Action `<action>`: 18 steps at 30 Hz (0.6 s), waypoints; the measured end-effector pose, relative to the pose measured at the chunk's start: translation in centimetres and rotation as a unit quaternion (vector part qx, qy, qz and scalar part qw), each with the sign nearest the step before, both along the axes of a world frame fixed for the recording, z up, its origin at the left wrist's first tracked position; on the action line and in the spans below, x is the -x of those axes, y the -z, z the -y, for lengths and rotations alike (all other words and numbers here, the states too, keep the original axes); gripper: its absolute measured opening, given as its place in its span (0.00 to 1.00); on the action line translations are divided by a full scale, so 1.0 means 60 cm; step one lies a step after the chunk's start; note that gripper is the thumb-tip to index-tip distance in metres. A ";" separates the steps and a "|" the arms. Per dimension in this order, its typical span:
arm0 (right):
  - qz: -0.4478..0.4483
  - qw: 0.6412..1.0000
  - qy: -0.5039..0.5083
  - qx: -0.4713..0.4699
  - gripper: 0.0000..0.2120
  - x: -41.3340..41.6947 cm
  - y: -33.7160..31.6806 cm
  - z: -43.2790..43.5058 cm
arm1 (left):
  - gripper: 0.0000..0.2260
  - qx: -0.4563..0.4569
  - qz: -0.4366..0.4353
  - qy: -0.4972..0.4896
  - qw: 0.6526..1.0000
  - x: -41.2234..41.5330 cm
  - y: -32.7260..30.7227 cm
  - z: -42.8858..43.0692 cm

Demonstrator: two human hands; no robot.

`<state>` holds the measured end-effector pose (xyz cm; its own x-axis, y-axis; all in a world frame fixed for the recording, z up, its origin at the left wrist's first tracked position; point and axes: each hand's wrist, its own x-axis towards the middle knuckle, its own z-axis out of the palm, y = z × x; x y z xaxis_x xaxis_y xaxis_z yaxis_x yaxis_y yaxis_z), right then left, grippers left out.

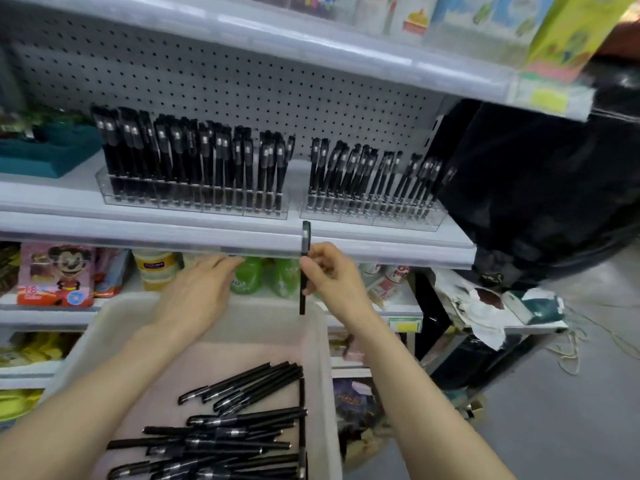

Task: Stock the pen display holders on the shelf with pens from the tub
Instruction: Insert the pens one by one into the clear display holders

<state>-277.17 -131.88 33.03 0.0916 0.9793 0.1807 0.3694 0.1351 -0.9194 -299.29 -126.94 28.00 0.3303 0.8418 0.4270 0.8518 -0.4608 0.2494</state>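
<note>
Pinching pen (303,294) upright, right hand (334,276), shelf edge (173,239) behind, tub (259,323) below

I'm counting two on the shelf (138,233), the left holder (194,206) and the right holder (372,219); one tub (327,358); one pen (305,237) in my right hand (332,273); perhaps twenty-odd loose pens (225,439) lying inside.

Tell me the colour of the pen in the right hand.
The pen is black, seen in the head view.

Clear plastic holders (194,199), matt pens (221,441)
</note>
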 end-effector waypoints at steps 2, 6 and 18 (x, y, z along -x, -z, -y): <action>-0.015 0.999 0.036 -0.015 0.03 -0.040 -0.018 -0.014 | 0.14 -0.026 -0.003 0.036 0.999 -0.044 -0.041 -0.017; -0.029 0.993 0.105 -0.048 0.06 -0.113 -0.052 -0.036 | 0.16 -0.059 -0.004 0.080 0.995 -0.146 -0.103 -0.049; 0.053 0.958 0.219 -0.177 0.03 -0.227 -0.140 -0.152 | 0.29 -0.073 -0.053 0.037 0.995 -0.267 -0.107 -0.128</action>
